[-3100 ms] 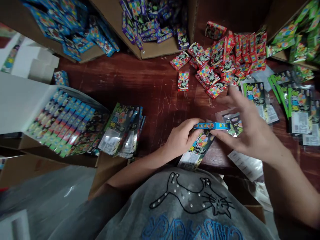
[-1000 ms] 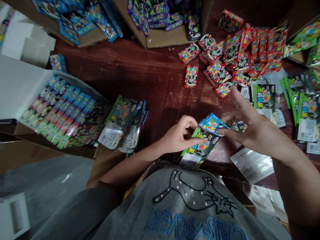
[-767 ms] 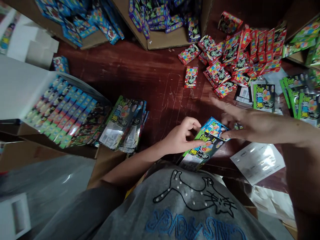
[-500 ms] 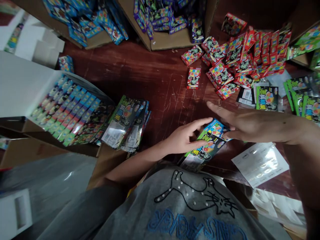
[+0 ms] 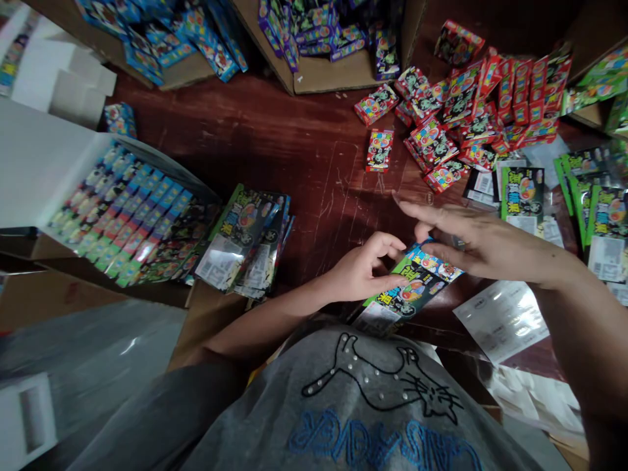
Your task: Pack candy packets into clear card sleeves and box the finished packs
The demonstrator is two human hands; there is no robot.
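Observation:
Close to my body lies a black and green candy pouch (image 5: 409, 296) with a white label. A small blue candy box (image 5: 439, 265) is against its upper edge. My left hand (image 5: 366, 269) curls round the left side of the two, its thumb lying across the pouch's front. From the right, my right hand (image 5: 456, 237) bends over the blue box, its thumb along the near side and one finger at the top edge. Another finger reaches out above the table. The hands hide the box's far side and part of its top.
Red candy boxes (image 5: 434, 140) are piled at the back right. Cartons of blue boxes (image 5: 164, 46) and purple boxes (image 5: 318, 29) stand behind. A filled display box (image 5: 130, 212) is at left, beside stacked pouches (image 5: 240, 229). A sticker sheet (image 5: 500, 320) lies at right.
My right hand's fingers have bent in closer over the blue box, and more of the box's near face shows. My left fingertips have curled back slightly from its upper edge.

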